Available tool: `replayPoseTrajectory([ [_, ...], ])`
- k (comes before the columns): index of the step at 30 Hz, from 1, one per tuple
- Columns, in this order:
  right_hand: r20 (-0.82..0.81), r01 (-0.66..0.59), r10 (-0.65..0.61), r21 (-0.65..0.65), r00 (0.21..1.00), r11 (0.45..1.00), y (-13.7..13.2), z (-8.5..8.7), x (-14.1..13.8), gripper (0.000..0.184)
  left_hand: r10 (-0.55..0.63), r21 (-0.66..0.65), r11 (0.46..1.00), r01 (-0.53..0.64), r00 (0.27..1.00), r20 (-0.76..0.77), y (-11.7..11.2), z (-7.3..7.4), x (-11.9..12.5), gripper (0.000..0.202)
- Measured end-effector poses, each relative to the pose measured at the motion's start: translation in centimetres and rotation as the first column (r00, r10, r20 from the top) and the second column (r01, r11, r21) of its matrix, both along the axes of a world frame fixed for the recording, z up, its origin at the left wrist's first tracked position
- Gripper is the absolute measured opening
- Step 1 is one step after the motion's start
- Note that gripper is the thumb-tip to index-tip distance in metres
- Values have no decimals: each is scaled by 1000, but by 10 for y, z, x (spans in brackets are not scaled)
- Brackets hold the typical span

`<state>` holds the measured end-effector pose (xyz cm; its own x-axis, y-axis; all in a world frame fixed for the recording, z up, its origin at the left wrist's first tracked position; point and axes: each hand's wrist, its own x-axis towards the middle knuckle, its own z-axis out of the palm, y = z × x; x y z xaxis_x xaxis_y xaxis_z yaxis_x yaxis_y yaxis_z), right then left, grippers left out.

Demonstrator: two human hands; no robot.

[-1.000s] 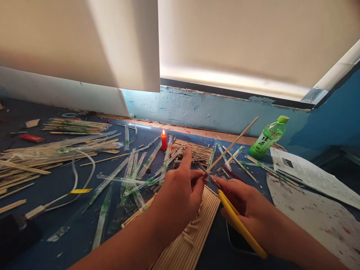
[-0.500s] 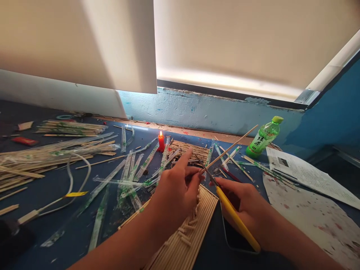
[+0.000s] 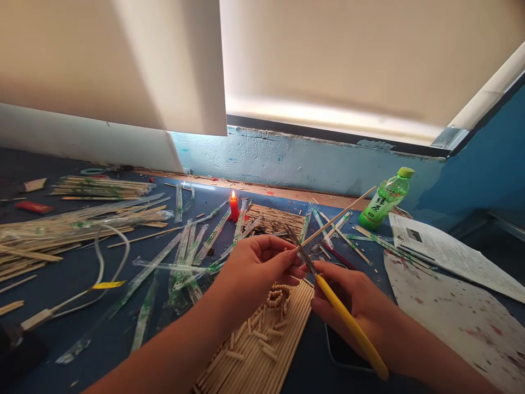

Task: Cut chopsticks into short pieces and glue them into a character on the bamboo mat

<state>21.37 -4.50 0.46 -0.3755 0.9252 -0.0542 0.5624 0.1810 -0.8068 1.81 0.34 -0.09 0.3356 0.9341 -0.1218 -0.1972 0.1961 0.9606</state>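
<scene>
My left hand [image 3: 256, 262] pinches a long thin bamboo stick [image 3: 342, 213] that slants up to the right. My right hand [image 3: 355, 303] grips yellow-handled scissors [image 3: 348, 325]; their dark blades [image 3: 298, 250] meet the stick right at my left fingertips. Below both hands lies a mat of glued sticks [image 3: 262, 350] with several short cut pieces and a small cluster of stick ends [image 3: 275, 295] on it.
A lit red candle [image 3: 233, 207] stands behind a second stick mat [image 3: 274, 219]. Plastic chopstick wrappers [image 3: 197, 246] litter the blue table. Stick bundles [image 3: 61, 227] and a white cable [image 3: 102, 257] lie left. A green bottle [image 3: 385, 200] and printed papers [image 3: 447, 254] are right.
My left index finger, which pointed up, has curled down onto the stick. More short cut pieces now lie on the near mat. The view shifted slightly.
</scene>
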Motion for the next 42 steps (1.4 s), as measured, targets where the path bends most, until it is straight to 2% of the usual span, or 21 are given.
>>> replayPoseTrajectory([
  [4,1,5,-5,-2,1000,1000,-3,-2,-2,15,55,138,990,-40,993,-107,-7,4,2,9],
  [7,20,15,-15,-9,1000,1000,-4,1,-3,17,73,163,985,-55,992,-107,-11,7,4,4],
  [12,34,-27,28,-21,999,999,-6,16,-5,15,92,184,980,-72,990,-107,-14,7,5,1],
  [16,-16,-57,57,-9,998,998,-8,17,-4,12,113,285,957,-56,976,-187,-15,3,3,5],
  [23,-24,-24,24,-15,999,1000,-8,6,-4,12,284,542,840,-17,866,-412,-18,-5,0,8],
  [29,-76,-26,25,-16,997,1000,-5,5,-6,8,413,700,713,22,794,-445,-18,-5,1,10],
  [34,-37,9,-7,57,999,998,-7,2,-6,11,464,751,660,29,771,-437,-18,-5,2,11],
  [36,7,22,-23,84,1000,996,-7,-1,-5,11,456,746,666,25,778,-433,-19,-4,2,11],
  [38,29,26,-29,106,999,994,-7,-3,-4,12,416,705,709,6,804,-425,-19,-2,1,10],
  [40,37,21,-26,125,999,992,-5,-5,-4,11,327,597,801,-28,858,-397,-18,1,1,7],
  [42,49,14,-21,142,999,990,-3,-5,-3,9,188,415,908,-51,937,-295,-15,4,1,11],
])
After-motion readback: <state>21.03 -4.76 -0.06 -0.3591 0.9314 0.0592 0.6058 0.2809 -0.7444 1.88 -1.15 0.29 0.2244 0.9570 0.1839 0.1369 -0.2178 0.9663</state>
